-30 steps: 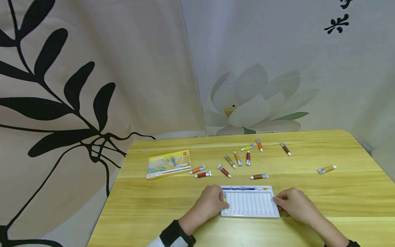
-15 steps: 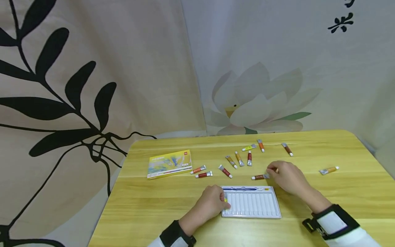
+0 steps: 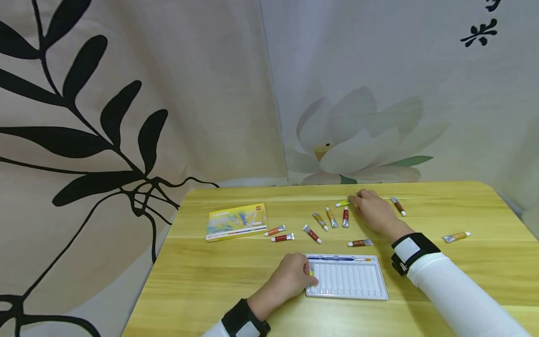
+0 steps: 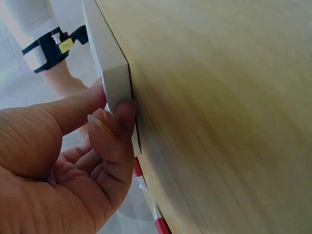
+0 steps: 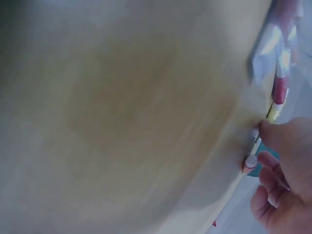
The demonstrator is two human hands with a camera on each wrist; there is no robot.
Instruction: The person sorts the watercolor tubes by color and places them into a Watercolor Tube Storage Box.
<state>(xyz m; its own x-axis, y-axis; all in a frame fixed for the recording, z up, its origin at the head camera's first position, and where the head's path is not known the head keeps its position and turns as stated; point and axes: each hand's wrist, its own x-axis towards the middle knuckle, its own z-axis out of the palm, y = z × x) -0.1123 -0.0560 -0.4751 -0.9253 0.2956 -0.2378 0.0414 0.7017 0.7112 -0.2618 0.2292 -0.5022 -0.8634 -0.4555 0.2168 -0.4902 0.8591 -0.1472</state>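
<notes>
Yellow paint tube [image 3: 343,203] touches right hand's [image 3: 372,211] fingertips.

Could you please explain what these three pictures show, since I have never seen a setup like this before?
No machine here: a person works with two bare hands and wears three cameras. The wide picture comes from the head; the two close, tilted, blurry ones come from the wrists.

On the table lie a white tray with a brush in its top slot, a yellow box and scattered paint tubes.

The left hand grips the tray's left edge; the left wrist view shows thumb and fingers pinching it. The right hand reaches to the far tubes, fingertips at a yellow tube. The right wrist view is too blurred to show whether it grips anything.
</notes>
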